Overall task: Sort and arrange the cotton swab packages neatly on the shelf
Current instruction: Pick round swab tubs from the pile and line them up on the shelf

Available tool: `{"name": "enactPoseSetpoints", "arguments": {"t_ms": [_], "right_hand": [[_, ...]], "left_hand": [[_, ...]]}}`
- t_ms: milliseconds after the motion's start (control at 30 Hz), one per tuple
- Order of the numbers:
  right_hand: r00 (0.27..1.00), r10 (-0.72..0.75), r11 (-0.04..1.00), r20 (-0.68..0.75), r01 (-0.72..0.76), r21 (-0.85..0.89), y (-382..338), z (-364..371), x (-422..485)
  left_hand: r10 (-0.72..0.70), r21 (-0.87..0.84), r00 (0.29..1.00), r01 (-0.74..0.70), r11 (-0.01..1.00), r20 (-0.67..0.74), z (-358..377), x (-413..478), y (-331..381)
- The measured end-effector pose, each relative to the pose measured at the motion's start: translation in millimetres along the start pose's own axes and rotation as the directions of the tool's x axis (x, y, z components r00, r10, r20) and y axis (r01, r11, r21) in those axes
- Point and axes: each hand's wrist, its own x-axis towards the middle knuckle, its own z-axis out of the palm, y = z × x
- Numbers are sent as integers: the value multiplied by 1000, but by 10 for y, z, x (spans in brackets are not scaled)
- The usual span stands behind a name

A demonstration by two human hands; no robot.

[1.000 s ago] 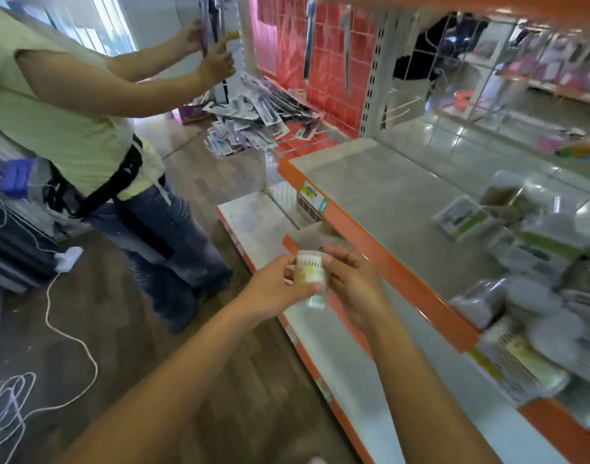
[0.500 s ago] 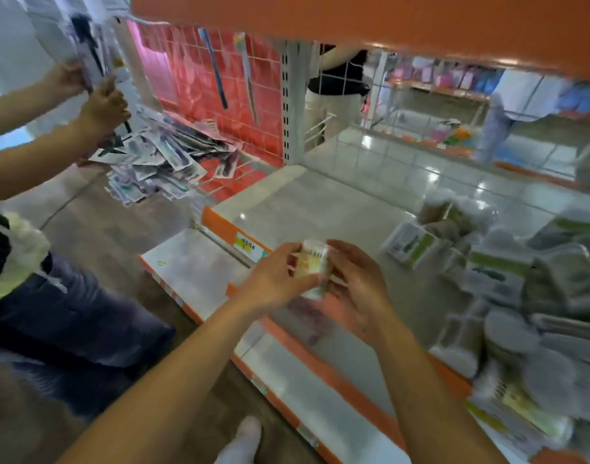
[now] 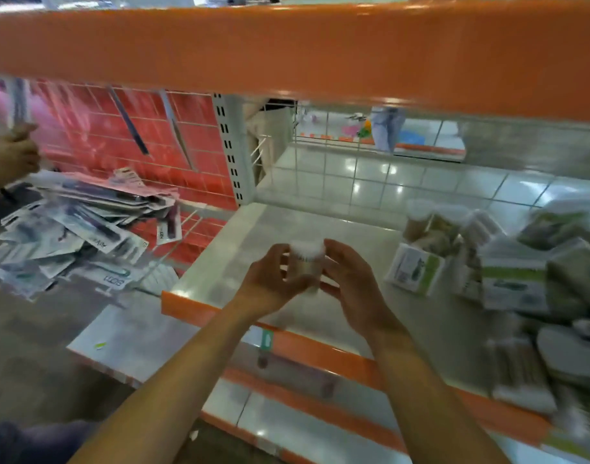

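A small round tub of cotton swabs (image 3: pixel 305 262) with white tips showing at its top is held upright between both my hands above the front of the grey shelf (image 3: pixel 240 249). My left hand (image 3: pixel 267 279) grips its left side and my right hand (image 3: pixel 354 283) curls round its right side. A loose heap of cotton swab packages (image 3: pixel 508 272), boxes, bags and round tubs, lies on the right part of the same shelf.
An orange shelf edge (image 3: pixel 287 51) runs overhead across the top. Left of the shelf post, a pile of carded packs (image 3: pixel 79 236) lies in a wire tray, and another person's hand (image 3: pixel 15 155) reaches there. A lower shelf (image 3: pixel 126 346) juts out below.
My head has dropped and turned right, so the upper shelf edge now fills the top. Both hands have carried the tub forward over the shelf's front edge.
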Motion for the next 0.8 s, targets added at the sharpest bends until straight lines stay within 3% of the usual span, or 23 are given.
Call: {"name": "enactPoseSetpoints", "arguments": {"t_ms": [167, 433, 667, 733, 800], "right_hand": [[998, -38, 999, -42, 38, 13, 122, 366, 121], [997, -55, 996, 46, 58, -69, 170, 496, 152], [999, -38, 983, 14, 40, -177, 211, 802, 374], [999, 19, 957, -42, -31, -288, 237, 859, 424], [997, 41, 860, -63, -68, -507, 263, 876, 457]], "left_hand": [[64, 26, 997, -65, 998, 40, -229, 273, -288], [150, 11, 978, -150, 989, -145, -186, 294, -420], [199, -9, 964, -204, 979, -176, -317, 608, -662], [175, -5, 965, -179, 984, -197, -345, 728, -719], [162, -10, 964, -168, 986, -212, -372, 853, -758]]}}
